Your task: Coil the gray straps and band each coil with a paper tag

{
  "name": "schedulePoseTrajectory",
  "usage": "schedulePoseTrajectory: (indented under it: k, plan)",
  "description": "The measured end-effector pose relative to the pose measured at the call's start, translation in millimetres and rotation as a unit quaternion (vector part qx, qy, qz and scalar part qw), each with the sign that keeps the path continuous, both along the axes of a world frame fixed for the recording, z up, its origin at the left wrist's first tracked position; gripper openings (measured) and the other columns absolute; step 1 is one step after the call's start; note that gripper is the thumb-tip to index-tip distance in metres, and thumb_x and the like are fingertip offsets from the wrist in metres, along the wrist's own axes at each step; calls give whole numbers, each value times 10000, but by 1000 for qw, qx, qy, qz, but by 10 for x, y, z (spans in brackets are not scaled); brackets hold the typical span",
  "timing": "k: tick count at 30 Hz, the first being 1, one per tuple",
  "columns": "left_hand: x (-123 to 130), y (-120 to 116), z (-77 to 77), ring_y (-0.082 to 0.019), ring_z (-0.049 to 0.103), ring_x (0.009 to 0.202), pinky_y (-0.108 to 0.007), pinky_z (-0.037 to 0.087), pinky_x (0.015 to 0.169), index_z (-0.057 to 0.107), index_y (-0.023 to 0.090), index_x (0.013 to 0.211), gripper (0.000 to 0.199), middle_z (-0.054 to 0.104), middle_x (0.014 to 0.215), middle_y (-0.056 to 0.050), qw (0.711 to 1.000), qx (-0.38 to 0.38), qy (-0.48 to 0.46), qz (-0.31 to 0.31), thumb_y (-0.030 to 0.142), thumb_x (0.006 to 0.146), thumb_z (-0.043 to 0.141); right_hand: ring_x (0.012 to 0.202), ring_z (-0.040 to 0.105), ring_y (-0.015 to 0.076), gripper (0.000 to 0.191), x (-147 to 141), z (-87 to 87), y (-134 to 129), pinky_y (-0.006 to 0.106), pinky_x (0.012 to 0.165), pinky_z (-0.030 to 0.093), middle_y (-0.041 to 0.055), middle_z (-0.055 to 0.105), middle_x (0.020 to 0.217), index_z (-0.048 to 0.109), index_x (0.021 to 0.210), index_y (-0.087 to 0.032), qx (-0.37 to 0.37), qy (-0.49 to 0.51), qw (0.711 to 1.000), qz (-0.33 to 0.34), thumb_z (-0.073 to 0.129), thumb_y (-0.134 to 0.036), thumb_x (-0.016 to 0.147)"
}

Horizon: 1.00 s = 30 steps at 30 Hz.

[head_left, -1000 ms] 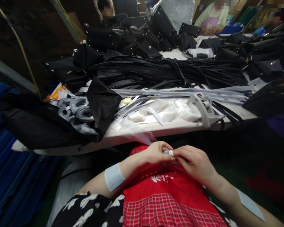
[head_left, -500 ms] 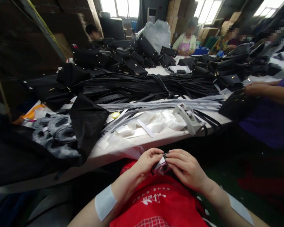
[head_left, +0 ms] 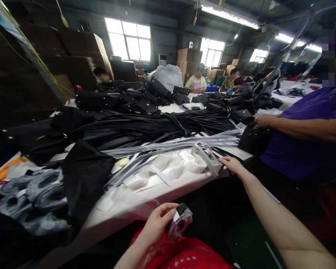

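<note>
My left hand (head_left: 159,222) is closed on a small clear plastic-wrapped bundle (head_left: 182,221), low in front of my red apron. Black material shows inside the bundle, and a white slip lies against it by my thumb. At the table's front edge my right hand (head_left: 233,165) reaches to the light grey tape dispenser (head_left: 212,162). Its fingertips are together at the dispenser's right end; whether they pinch tape there is too small to tell. White film-like material (head_left: 168,168) lies left of the dispenser, with a white strip on top.
Black straps (head_left: 156,127) lie across the table (head_left: 145,200), black bags (head_left: 154,95) behind them. Plastic-wrapped coils (head_left: 42,190) and a black cloth piece (head_left: 85,179) are at left, near a yellow tape roll (head_left: 124,162). A co-worker in purple (head_left: 296,138) handles a black bag at right.
My right hand has left the bundle and moved right and forward to the tape dispenser. The left hand keeps hold of the bundle. The view has tilted up.
</note>
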<state>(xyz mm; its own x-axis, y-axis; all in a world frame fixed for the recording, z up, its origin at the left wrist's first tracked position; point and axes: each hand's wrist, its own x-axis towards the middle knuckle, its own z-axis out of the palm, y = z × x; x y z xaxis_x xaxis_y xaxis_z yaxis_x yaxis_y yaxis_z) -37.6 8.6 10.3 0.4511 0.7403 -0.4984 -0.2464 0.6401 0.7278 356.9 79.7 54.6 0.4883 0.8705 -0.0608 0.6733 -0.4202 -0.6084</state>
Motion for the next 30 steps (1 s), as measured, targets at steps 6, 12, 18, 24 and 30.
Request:
schedulePoseTrajectory:
  k: [6,12,18,24,30]
  plan:
    - [18,-1,36,-135,599,637,-241,452,622,729,158,870,469,713,754,-41,1000,8,-1,5,461,552,892,802,677,250,285,14,-99,31,307,729,477,92,756,766,764,708,-141,22,55,998,-6,618,-383,743]
    - [55,-12,63,-149,598,664,-253,445,649,730,149,872,506,707,757,-42,1000,24,11,-10,500,542,884,964,679,270,337,72,-29,-118,324,883,479,99,771,917,781,790,-154,70,96,993,7,608,-440,746]
    - [96,3,57,-150,598,689,-255,443,675,728,148,867,507,704,763,-37,999,41,23,-24,511,547,876,715,687,229,298,202,-40,-420,298,641,514,108,758,773,766,749,-154,20,91,995,-29,647,-427,732]
    - [182,55,49,-175,635,703,-278,478,696,728,135,888,549,725,761,-58,992,107,40,-48,576,578,835,371,506,122,255,84,-246,-545,241,405,383,44,598,447,654,544,-149,-72,112,990,-48,686,-338,712]
    - [313,83,89,-165,624,655,-256,476,579,724,127,990,495,722,788,-74,983,164,83,-25,528,702,760,495,552,120,412,-818,-123,-802,238,528,448,4,617,554,741,829,-146,-81,217,967,105,618,-538,798]
